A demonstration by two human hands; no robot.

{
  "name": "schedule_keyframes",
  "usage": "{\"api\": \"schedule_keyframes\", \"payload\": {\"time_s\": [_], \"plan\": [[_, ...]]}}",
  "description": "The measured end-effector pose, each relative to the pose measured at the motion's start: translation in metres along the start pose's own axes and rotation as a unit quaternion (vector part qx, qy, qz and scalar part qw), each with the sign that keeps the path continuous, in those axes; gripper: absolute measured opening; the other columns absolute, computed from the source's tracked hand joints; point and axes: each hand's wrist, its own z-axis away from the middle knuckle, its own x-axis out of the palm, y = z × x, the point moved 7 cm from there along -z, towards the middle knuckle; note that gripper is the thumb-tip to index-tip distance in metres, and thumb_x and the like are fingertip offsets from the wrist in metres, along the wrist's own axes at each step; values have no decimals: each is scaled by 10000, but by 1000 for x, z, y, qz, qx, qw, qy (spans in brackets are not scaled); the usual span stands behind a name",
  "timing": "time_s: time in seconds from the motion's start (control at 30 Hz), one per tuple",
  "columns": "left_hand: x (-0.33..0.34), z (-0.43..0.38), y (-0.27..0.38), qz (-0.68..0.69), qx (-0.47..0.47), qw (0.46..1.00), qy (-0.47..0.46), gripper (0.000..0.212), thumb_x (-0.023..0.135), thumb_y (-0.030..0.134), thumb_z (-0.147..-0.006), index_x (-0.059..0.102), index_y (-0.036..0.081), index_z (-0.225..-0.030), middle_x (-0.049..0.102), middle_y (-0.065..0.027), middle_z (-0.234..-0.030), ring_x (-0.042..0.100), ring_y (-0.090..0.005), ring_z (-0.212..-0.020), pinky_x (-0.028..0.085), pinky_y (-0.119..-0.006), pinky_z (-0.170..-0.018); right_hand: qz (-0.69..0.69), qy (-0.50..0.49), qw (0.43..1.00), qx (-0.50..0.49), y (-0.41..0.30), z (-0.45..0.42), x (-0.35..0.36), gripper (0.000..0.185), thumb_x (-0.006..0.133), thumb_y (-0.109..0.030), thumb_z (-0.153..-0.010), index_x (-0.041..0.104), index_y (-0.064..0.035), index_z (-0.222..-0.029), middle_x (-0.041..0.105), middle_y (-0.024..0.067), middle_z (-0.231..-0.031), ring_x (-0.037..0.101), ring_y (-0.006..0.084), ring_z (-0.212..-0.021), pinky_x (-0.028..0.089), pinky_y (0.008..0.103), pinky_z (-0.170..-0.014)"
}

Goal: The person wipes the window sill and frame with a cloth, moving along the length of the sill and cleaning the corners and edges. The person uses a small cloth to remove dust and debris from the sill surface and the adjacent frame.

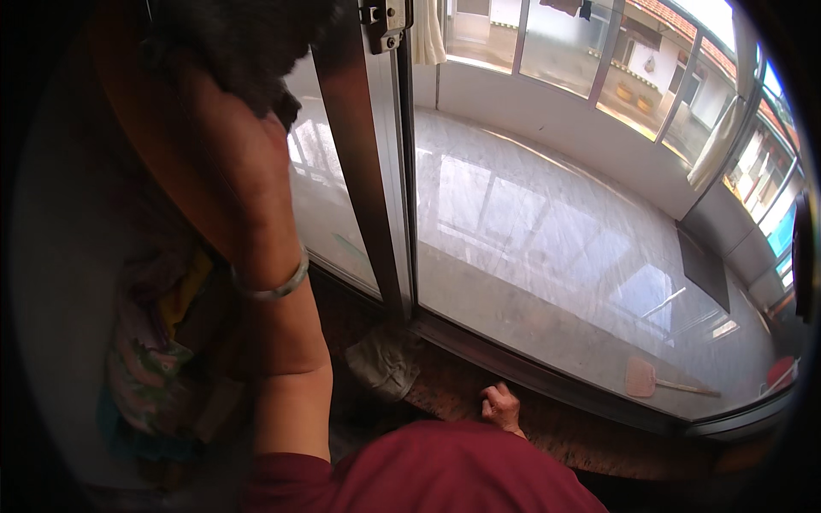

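Note:
My left hand [247,141], with a bangle [272,282] around the wrist, is raised at the upper left against a dark cloth [237,51]. The cloth hides its fingertips, and it lies near the wooden frame and glass at the window's left part. My right hand [501,405] rests with curled fingers on the reddish-brown stone sill [449,397], holding nothing that I can see. Between my arms a crumpled greyish cloth [385,362] lies on the sill beside the foot of the window frame [399,192].
Beyond the window track [545,372] spreads a shiny tiled floor [513,224] with a pink fly swatter [640,377] near the track. A dark mat [702,266] lies farther right. Patterned fabric [151,378] hangs or lies in shadow at left. A metal latch [387,25] is at the top.

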Motion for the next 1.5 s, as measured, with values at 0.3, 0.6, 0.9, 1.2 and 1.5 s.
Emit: {"api": "schedule_keyframes", "payload": {"time_s": [0.3, 0.6, 0.9, 1.2, 1.5], "plan": [[38, 88, 37, 120, -113, 965, -205, 663, 603, 296, -986, 340, -43, -1491, 434, -236, -1417, 435, -359, -1295, 330, -471, -1110, -1, 2, 999, 34, 2, -3, -3, 173, 650, -43, -702, 648, -168, -823, 567, 84, -783, 628, 312, -665, 533, 413, -584], [30, 145, 57, -5, 1, 986, -166, 755, 584, 302, -1011, 212, -104, -1527, 326, -317, -1513, 376, -457, -1369, 307, -518, -1121, -6, -6, 1000, 7, -1, -2, -2, 171, 652, -47, -710, 636, -172, -825, 552, 79, -791, 616, 309, -645, 519, 414, -573], [-39, 315, 55, -36, -139, 954, -262, 730, 473, 286, -1042, 123, -117, -1540, 197, -342, -1588, 248, -513, -1457, 200, -552, -1200, -16, -18, 1000, 5, -4, -3, -3, 168, 655, -52, -718, 664, -171, -836, 554, 75, -779, 608, 305, -629, 514, 404, -566], [-104, 484, 53, -78, -363, 849, -375, 762, 519, 164, -994, 71, -131, -1534, 134, -339, -1603, 164, -483, -1496, 126, -508, -1241, -48, -28, 998, 27, -6, -5, -8, 149, 635, -26, -731, 661, -141, -823, 564, 100, -795, 616, 330, -682, 513, 429, -607], [-46, 336, 57, -29, -225, 933, -279, 763, 525, 174, -1006, 69, -127, -1539, 177, -347, -1591, 187, -495, -1490, 148, -521, -1232, -43, -11, 999, -7, -6, -5, -7, 154, 657, -40, -728, 657, -155, -831, 560, 80, -781, 624, 303, -667, 523, 411, -583]]}}
